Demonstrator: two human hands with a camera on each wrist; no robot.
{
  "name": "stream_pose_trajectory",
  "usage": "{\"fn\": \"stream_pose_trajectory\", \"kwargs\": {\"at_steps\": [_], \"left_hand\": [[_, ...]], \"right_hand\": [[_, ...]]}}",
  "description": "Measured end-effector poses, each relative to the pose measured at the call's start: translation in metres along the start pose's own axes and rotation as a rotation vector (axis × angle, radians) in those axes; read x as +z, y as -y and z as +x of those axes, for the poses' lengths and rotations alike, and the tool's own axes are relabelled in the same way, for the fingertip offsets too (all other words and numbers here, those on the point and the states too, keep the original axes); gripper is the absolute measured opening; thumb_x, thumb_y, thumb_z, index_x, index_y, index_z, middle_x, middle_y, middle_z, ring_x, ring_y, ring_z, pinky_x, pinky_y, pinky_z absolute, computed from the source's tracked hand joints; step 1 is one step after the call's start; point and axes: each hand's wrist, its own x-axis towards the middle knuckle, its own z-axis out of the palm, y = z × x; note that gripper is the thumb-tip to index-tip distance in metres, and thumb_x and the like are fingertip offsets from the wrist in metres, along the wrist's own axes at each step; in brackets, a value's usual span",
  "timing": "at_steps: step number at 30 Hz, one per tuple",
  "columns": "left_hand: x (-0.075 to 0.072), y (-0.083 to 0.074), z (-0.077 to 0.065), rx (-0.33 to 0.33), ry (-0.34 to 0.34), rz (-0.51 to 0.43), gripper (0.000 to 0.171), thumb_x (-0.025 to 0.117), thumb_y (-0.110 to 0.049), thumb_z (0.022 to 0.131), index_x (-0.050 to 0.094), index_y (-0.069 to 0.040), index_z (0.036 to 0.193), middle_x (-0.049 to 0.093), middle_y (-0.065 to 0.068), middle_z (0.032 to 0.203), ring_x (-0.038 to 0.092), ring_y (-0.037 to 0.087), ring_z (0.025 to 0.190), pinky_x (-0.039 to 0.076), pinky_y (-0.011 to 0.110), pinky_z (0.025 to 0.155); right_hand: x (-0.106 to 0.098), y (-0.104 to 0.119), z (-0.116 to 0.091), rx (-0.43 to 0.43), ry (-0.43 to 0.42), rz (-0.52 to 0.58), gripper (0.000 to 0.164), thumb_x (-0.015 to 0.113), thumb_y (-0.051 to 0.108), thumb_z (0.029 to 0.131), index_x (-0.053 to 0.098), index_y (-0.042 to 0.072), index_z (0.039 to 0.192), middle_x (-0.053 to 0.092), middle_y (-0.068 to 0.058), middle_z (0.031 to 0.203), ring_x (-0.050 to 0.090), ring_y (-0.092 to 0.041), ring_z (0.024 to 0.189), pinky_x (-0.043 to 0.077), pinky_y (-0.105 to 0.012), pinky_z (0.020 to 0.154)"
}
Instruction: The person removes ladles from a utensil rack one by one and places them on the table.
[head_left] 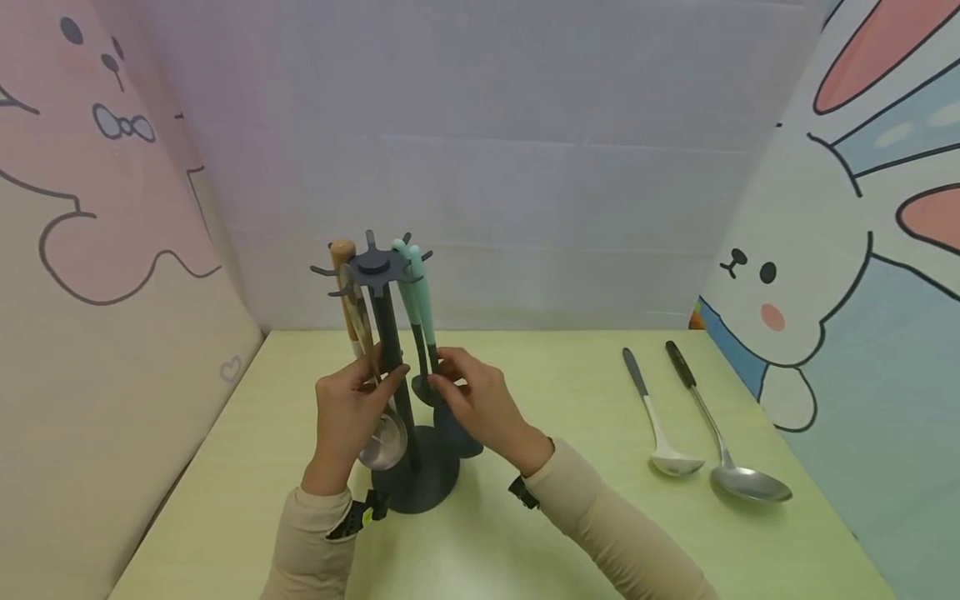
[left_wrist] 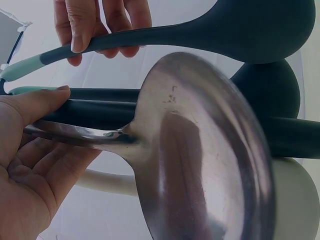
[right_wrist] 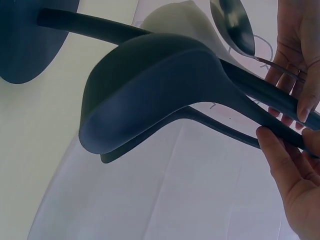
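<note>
A dark utensil stand (head_left: 414,487) with hooks around its top stands left of centre. My left hand (head_left: 348,412) grips the stand's pole (right_wrist: 95,27), thumb on one side and fingers on the other. A steel ladle (left_wrist: 200,150) hangs beside it, its handle passing through that hand. With thumb and fingers, my right hand (head_left: 480,396) pinches the dark neck of a ladle (right_wrist: 150,95) with a mint handle (head_left: 422,292). Another mint-handled dark utensil (left_wrist: 275,90) hangs right behind it, its head partly hidden. A wooden-handled utensil (head_left: 342,258) with a pale head (left_wrist: 300,200) hangs on the left.
Two utensils lie on the right of the pale green table (head_left: 562,533): a white ladle with a grey handle (head_left: 660,437) and a steel spoon with a black handle (head_left: 750,483). Cartoon-printed sheets (head_left: 795,250) and a plain back sheet (head_left: 480,167) enclose the table.
</note>
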Motion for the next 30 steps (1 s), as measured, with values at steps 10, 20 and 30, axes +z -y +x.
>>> {"fn": "stream_pose_trajectory", "kwargs": {"at_steps": [10, 20, 30], "left_hand": [[0.0, -0.001, 0.001, 0.008, -0.01, -0.01, 0.028, 0.081, 0.012, 0.072, 0.073, 0.008, 0.099, 0.074, 0.017, 0.083, 0.072, 0.031, 0.071, 0.052, 0.012, 0.058], [0.001, -0.001, 0.0, -0.009, -0.008, -0.007, 0.025, 0.082, 0.011, 0.072, 0.074, 0.008, 0.096, 0.074, 0.016, 0.082, 0.072, 0.031, 0.067, 0.049, 0.008, 0.059], [0.001, 0.001, 0.0, -0.015, 0.0, -0.038, 0.027, 0.081, 0.012, 0.072, 0.073, 0.009, 0.098, 0.074, 0.018, 0.083, 0.072, 0.033, 0.071, 0.05, 0.009, 0.061]], "right_hand": [[-0.007, -0.003, 0.0, -0.013, -0.022, -0.06, 0.027, 0.067, -0.004, 0.091, 0.058, -0.008, 0.117, 0.069, -0.016, 0.091, 0.071, -0.025, 0.079, 0.058, -0.021, 0.069], [-0.015, -0.007, 0.002, -0.021, -0.054, -0.085, 0.029, 0.069, -0.004, 0.09, 0.059, -0.008, 0.116, 0.069, -0.016, 0.091, 0.071, -0.025, 0.078, 0.059, -0.023, 0.068], [-0.025, -0.013, 0.002, -0.006, -0.091, -0.103, 0.028, 0.069, -0.005, 0.09, 0.06, -0.007, 0.116, 0.069, -0.015, 0.089, 0.07, -0.024, 0.078, 0.059, -0.024, 0.067]]}}
